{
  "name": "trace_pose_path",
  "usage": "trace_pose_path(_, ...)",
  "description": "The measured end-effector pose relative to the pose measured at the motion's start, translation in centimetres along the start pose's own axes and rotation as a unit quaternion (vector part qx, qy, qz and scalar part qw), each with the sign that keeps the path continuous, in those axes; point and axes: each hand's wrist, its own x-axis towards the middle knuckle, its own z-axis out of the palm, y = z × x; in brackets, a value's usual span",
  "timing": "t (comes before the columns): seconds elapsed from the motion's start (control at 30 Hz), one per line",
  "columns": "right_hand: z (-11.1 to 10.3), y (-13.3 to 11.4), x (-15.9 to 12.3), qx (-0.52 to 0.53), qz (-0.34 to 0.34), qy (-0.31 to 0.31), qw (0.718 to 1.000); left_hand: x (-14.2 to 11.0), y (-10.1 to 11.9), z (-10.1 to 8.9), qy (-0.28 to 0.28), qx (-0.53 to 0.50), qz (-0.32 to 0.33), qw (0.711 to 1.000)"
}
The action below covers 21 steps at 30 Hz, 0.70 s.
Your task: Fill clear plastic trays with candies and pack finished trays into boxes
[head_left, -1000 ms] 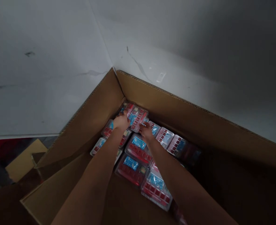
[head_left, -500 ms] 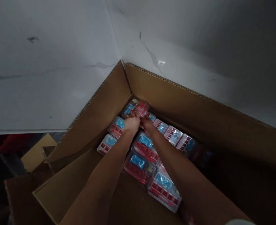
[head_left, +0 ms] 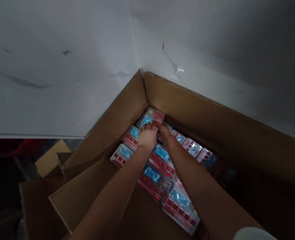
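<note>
Clear plastic packs with red pieces and blue printed inserts lie in rows inside a cardboard box [head_left: 187, 96]. At the far corner, my left hand [head_left: 148, 135] has its fingers curled over the near edge of the corner pack [head_left: 151, 116]. My right hand [head_left: 163, 131] is close against it, fingers bent inward and largely hidden, so what they grip cannot be made out. Below the hands is another pack [head_left: 161, 161]. Left of my left hand sits a pack [head_left: 131, 136], with one more [head_left: 121, 155] nearer me.
The box's tall walls meet at the far corner, against white marbled panels [head_left: 87, 83]. An open flap [head_left: 82, 196] folds out at the left. Further packs [head_left: 180, 208] lie nearer me, and others [head_left: 192, 147] run along the right wall into shadow.
The view has shifted, so the box appears further right. My left hand's fingers, spread over the corner pack before, are now curled at its near edge, and both hands are closer together.
</note>
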Motion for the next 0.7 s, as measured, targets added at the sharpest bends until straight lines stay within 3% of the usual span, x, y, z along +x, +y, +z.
trace_pose_path(0.17, -2.3, -0.8, -1.7, 0.051, 0.051, -0.060, 0.996, 0.2, -2.4, -1.6, 0.086, -0.162, -0.069, 0.981)
trace_pose_path(0.27, -4.8, -1.7, -3.8, 0.056, 0.069, -0.114, 0.990, 0.8, -2.7, -1.1, 0.058, -0.305, -0.109, 0.944)
trace_pose_path(0.33, -6.1, -2.1, -5.3, 0.051, 0.074, -0.140, 0.986, 1.2, -2.5, -0.5, 0.007, -0.433, -0.124, 0.893)
trace_pose_path(0.43, -7.3, -2.7, -6.6, 0.047, 0.078, -0.191, 0.977, 1.3, -2.5, 0.3, -0.066, -0.605, -0.130, 0.783)
trace_pose_path(0.5, -7.3, -3.1, -6.7, 0.039, 0.094, -0.211, 0.972, 0.8, -3.2, 0.3, -0.083, -0.652, -0.133, 0.742)
trace_pose_path(0.6, -5.9, -3.4, -5.3, -0.007, 0.114, -0.126, 0.985, -0.8, -5.4, -0.7, -0.094, -0.686, -0.158, 0.704)
trace_pose_path(0.7, -2.8, -2.7, -2.9, -0.055, 0.110, -0.042, 0.992, -2.9, -8.0, -2.7, -0.111, -0.725, -0.185, 0.654)
